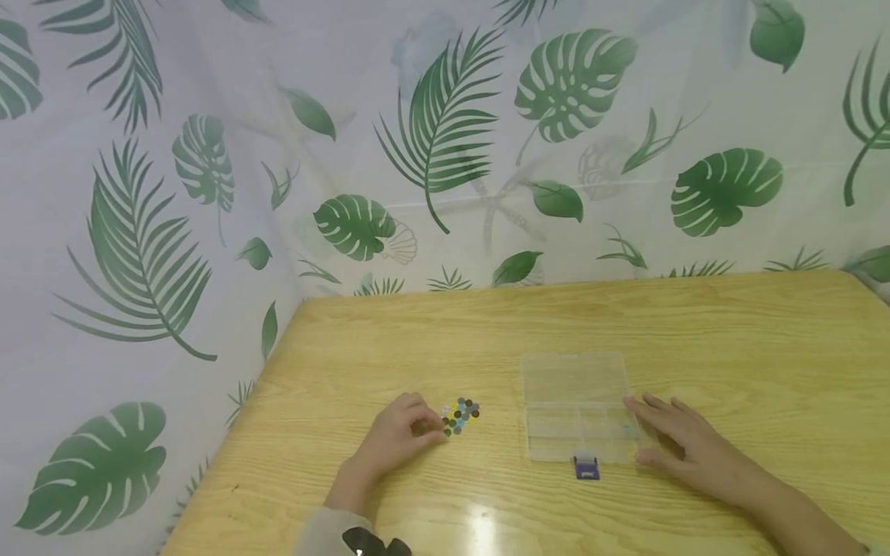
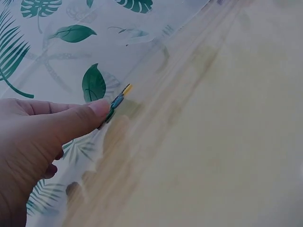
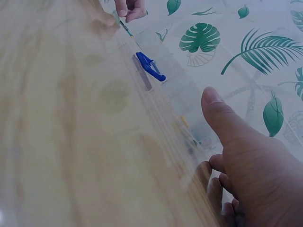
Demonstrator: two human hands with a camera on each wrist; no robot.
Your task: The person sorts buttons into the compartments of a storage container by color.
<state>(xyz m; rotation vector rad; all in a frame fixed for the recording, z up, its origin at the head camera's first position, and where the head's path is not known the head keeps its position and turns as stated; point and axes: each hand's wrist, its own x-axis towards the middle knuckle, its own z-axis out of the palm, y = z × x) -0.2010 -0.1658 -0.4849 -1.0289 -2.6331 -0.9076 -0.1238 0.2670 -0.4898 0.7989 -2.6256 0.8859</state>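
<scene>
In the head view my left hand point(image 1: 403, 432) is at the left edge of a pile of small round coloured discs point(image 1: 460, 415). Its thumb and forefinger come together beside the nearest ones, and I cannot tell whether they pinch a disc. The left wrist view shows the thumb overlapping the discs point(image 2: 120, 100). A clear plastic compartment box point(image 1: 559, 423) lies to the right with its lid point(image 1: 573, 378) folded back. Light-blue bits point(image 1: 628, 428) show in its right part. My right hand point(image 1: 684, 444) lies with loosely spread fingers at the box's right edge.
A blue latch point(image 1: 586, 468) sticks out from the box's front side, towards me. Everything stands on a wood-grain table point(image 1: 389, 340). Leaf-printed white cloth point(image 1: 459, 255) hangs along the table's back and left edges.
</scene>
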